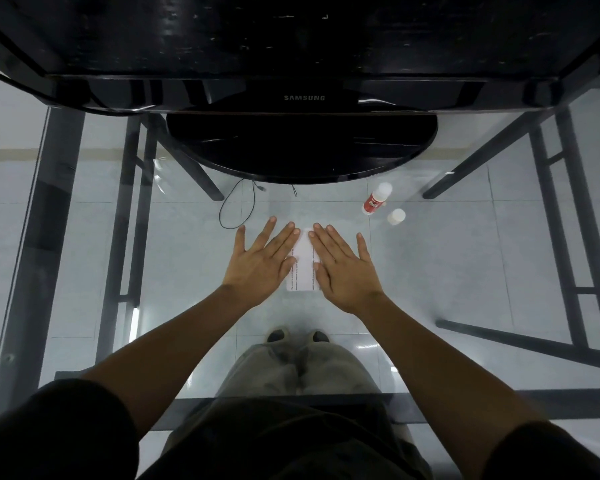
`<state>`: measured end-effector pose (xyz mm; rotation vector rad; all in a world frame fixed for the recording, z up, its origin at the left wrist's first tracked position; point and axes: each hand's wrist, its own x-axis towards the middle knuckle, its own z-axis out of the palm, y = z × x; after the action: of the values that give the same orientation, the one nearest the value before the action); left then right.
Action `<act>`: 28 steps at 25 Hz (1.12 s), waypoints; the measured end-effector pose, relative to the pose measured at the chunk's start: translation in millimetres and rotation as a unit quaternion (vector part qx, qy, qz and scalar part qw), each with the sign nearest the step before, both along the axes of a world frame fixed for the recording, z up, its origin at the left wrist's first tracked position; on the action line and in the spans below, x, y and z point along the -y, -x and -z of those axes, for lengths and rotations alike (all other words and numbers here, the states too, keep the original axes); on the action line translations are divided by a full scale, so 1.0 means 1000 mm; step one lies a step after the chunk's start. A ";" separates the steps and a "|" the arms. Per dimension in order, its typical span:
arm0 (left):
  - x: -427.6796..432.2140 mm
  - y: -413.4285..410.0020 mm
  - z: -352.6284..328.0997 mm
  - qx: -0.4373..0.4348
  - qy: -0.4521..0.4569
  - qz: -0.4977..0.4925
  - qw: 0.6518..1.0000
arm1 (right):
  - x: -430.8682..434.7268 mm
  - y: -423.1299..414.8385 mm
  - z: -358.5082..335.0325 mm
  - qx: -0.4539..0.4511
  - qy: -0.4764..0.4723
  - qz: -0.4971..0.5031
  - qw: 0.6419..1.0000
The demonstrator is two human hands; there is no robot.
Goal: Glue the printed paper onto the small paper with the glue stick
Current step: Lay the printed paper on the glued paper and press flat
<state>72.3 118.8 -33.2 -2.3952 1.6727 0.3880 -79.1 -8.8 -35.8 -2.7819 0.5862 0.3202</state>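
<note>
A white paper with lines of small print along its long edges lies flat on the glass table, in the middle. My left hand lies flat, fingers spread, over its left edge. My right hand lies flat the same way over its right edge. Whether one sheet or two lie there I cannot tell. The glue stick, white with a red label, lies on the glass to the upper right of my right hand. Its white cap stands apart just below it.
A black Samsung monitor with a round stand fills the far side of the glass table. A thin black cable loops behind my left hand. Dark table legs, the tiled floor and my feet show through the glass.
</note>
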 end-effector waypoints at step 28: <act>0.005 0.038 0.007 -0.049 0.042 -0.137 0.988 | -0.001 -0.002 0.000 -0.034 0.043 -0.008 0.998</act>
<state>34.1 113.7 -40.1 -2.7198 1.4231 0.4923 -77.2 -8.2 -35.9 -2.8696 0.6091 0.4031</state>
